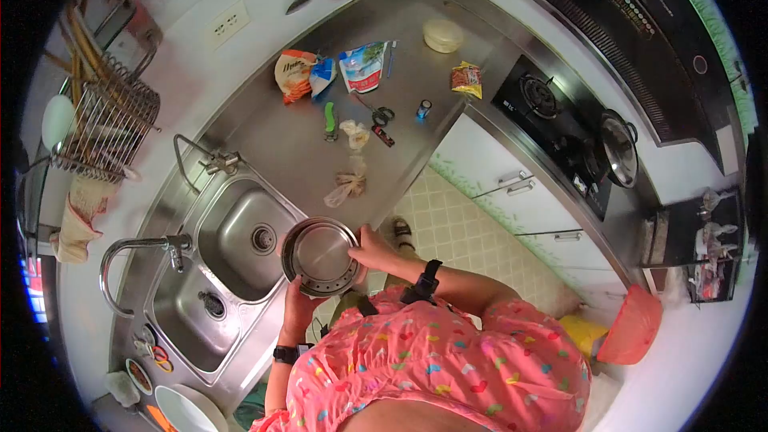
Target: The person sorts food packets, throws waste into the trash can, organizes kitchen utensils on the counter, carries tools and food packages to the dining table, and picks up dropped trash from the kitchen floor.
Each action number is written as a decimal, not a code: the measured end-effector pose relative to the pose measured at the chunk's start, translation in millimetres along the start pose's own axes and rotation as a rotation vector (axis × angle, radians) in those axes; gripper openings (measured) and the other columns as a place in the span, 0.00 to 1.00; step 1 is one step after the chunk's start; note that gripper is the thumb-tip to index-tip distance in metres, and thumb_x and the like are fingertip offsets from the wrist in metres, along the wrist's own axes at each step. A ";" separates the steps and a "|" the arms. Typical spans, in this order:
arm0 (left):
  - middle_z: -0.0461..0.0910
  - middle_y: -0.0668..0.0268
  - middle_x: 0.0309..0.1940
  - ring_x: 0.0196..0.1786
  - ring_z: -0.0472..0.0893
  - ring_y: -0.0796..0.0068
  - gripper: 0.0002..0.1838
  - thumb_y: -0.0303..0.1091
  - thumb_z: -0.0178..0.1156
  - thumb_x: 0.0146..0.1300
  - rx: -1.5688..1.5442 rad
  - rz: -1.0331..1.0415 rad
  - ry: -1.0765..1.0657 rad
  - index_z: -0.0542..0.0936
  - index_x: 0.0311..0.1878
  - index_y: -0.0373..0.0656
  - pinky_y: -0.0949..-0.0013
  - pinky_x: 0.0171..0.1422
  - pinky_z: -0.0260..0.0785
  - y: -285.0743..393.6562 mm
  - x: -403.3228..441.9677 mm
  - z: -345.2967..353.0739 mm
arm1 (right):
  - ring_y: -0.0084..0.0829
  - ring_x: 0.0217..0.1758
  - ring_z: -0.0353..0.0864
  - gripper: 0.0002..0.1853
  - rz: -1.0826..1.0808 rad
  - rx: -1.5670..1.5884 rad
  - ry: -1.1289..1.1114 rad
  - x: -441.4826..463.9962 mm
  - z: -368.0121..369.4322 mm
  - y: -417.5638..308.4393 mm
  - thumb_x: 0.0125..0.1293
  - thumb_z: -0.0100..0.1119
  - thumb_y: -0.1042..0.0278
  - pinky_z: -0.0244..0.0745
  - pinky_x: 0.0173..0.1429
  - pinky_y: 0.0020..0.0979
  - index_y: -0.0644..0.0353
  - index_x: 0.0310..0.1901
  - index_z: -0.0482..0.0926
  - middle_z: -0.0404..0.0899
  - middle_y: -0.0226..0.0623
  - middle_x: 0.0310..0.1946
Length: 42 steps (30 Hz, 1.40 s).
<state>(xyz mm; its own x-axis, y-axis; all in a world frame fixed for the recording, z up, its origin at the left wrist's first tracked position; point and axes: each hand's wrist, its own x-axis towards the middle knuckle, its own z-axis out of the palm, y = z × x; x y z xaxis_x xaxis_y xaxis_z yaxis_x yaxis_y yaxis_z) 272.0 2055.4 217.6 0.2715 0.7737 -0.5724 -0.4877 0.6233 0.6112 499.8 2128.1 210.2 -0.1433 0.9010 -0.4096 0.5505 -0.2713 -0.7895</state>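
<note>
A round steel pan (322, 253) with a row of small holes along its rim is held at the front edge of the sink. My left hand (299, 305) grips its near side from below. On its right side, my right hand (373, 249) has its fingers closed round the rim. The pan's inside looks bare and shiny. Close by on the counter lie a clear plastic bag with brownish contents (347, 187) and a crumpled pale bag (354, 135).
A double sink (248, 228) with a tall faucet (120, 268) stands at left. Scissors (382, 116), a green-handled tool (330, 120) and food packets (364, 66) lie on the counter. The gas stove (552, 124) is at right, a white bowl (190, 410) at lower left.
</note>
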 end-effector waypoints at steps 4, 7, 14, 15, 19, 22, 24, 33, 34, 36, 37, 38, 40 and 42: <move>0.70 0.64 0.55 0.57 0.71 0.67 0.21 0.43 0.44 0.63 -0.047 0.028 0.118 0.66 0.58 0.47 0.50 0.54 0.68 -14.4 17.1 17.7 | 0.50 0.42 0.74 0.28 -0.096 -0.044 -0.062 29.0 -11.7 30.8 0.51 0.60 0.53 0.69 0.46 0.41 0.73 0.41 0.65 0.72 0.57 0.38; 0.71 0.64 0.54 0.56 0.72 0.66 0.21 0.43 0.44 0.63 -0.051 0.048 0.165 0.67 0.57 0.47 0.52 0.54 0.69 -25.3 27.4 40.6 | 0.47 0.43 0.74 0.31 -0.129 0.008 -0.175 46.1 -36.1 38.9 0.53 0.60 0.49 0.69 0.47 0.39 0.72 0.43 0.64 0.72 0.55 0.39; 0.73 0.66 0.53 0.55 0.73 0.66 0.22 0.42 0.49 0.58 -0.198 0.184 0.442 0.68 0.56 0.48 0.52 0.55 0.68 -58.7 49.0 100.9 | 0.40 0.48 0.75 0.31 -0.284 0.082 -0.569 86.3 -97.9 48.6 0.57 0.58 0.50 0.70 0.51 0.34 0.73 0.49 0.64 0.73 0.52 0.44; 0.73 0.67 0.53 0.55 0.72 0.67 0.22 0.43 0.50 0.57 -0.243 0.206 0.512 0.68 0.56 0.49 0.50 0.55 0.67 -67.8 49.4 100.1 | 0.40 0.48 0.75 0.31 -0.270 0.086 -0.581 89.0 -104.2 51.8 0.57 0.58 0.50 0.70 0.51 0.34 0.73 0.49 0.64 0.73 0.52 0.44; 0.72 0.72 0.53 0.58 0.69 0.70 0.21 0.43 0.51 0.57 -0.349 0.288 0.620 0.69 0.54 0.51 0.44 0.58 0.63 -84.3 49.2 94.6 | 0.34 0.42 0.76 0.27 -0.188 0.172 -0.735 101.9 -135.0 65.3 0.57 0.59 0.55 0.72 0.45 0.31 0.70 0.48 0.66 0.75 0.47 0.40; 0.74 0.74 0.48 0.56 0.69 0.74 0.14 0.42 0.49 0.59 -0.333 0.297 0.688 0.71 0.47 0.51 0.46 0.58 0.62 -81.9 51.1 98.9 | 0.24 0.26 0.77 0.18 -0.173 0.281 -0.693 113.0 -169.0 74.2 0.57 0.59 0.62 0.73 0.31 0.27 0.67 0.42 0.70 0.78 0.38 0.28; 0.74 0.74 0.43 0.53 0.70 0.76 0.09 0.41 0.49 0.60 -0.288 0.280 0.709 0.71 0.41 0.51 0.49 0.57 0.62 -80.6 51.6 100.1 | 0.24 0.27 0.78 0.17 -0.197 0.329 -0.602 124.7 -193.7 94.2 0.59 0.58 0.62 0.73 0.32 0.27 0.67 0.42 0.71 0.78 0.37 0.29; 0.58 0.71 0.63 0.63 0.60 0.70 0.30 0.55 0.46 0.64 -0.240 0.387 0.840 0.57 0.66 0.53 0.55 0.58 0.63 -78.7 61.5 115.6 | 0.30 0.35 0.79 0.13 -0.048 0.214 0.061 160.8 -354.1 140.9 0.58 0.57 0.64 0.72 0.39 0.31 0.63 0.40 0.74 0.79 0.37 0.31; 0.56 0.66 0.65 0.65 0.58 0.67 0.33 0.55 0.47 0.64 -0.155 0.406 0.865 0.55 0.67 0.50 0.56 0.59 0.62 -76.7 57.4 122.0 | 0.31 0.36 0.78 0.13 -0.090 0.105 0.155 172.5 -374.6 156.7 0.57 0.58 0.63 0.72 0.40 0.32 0.64 0.39 0.74 0.79 0.38 0.31; 0.56 0.62 0.65 0.66 0.58 0.65 0.33 0.55 0.47 0.64 -0.009 0.483 1.046 0.54 0.67 0.48 0.55 0.60 0.61 -89.2 54.4 103.3 | 0.35 0.37 0.78 0.15 -0.099 -0.086 0.320 181.7 -408.0 154.9 0.56 0.59 0.61 0.72 0.42 0.33 0.65 0.37 0.74 0.79 0.42 0.32; 0.55 0.58 0.65 0.66 0.57 0.63 0.34 0.54 0.47 0.64 0.154 0.542 1.207 0.53 0.67 0.46 0.55 0.61 0.60 -96.3 54.2 99.9 | 0.38 0.37 0.79 0.16 -0.068 -0.170 0.391 180.9 -427.6 139.1 0.56 0.59 0.60 0.72 0.43 0.34 0.66 0.37 0.75 0.79 0.43 0.32; 0.53 0.53 0.65 0.66 0.57 0.61 0.34 0.52 0.48 0.65 0.193 0.574 1.257 0.52 0.67 0.42 0.54 0.63 0.59 -80.0 49.2 125.2 | 0.41 0.40 0.78 0.18 -0.097 -0.119 0.429 212.9 -447.0 182.1 0.56 0.59 0.58 0.71 0.45 0.35 0.67 0.39 0.75 0.79 0.45 0.35; 0.56 0.56 0.64 0.65 0.59 0.65 0.28 0.40 0.50 0.66 0.468 0.724 1.323 0.56 0.66 0.43 0.60 0.62 0.60 -81.0 47.4 117.3 | 0.44 0.42 0.78 0.20 -0.135 -0.068 0.467 251.1 -477.9 220.1 0.56 0.60 0.57 0.71 0.46 0.36 0.68 0.42 0.75 0.79 0.48 0.37; 0.57 0.56 0.64 0.64 0.61 0.66 0.27 0.34 0.51 0.65 0.639 0.808 1.350 0.57 0.65 0.42 0.62 0.61 0.61 -71.1 49.2 138.5 | 0.48 0.49 0.75 0.25 0.044 -0.318 0.630 263.7 -500.0 202.5 0.56 0.59 0.54 0.69 0.50 0.39 0.68 0.48 0.74 0.77 0.51 0.44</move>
<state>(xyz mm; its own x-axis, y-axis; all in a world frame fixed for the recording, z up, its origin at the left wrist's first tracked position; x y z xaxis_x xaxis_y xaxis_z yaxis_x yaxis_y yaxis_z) 435.0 2064.9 221.7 -0.8727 0.4628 0.1553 0.3411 0.3507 0.8722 984.7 2480.1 170.9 0.3344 0.9422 -0.0197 0.7725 -0.2861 -0.5669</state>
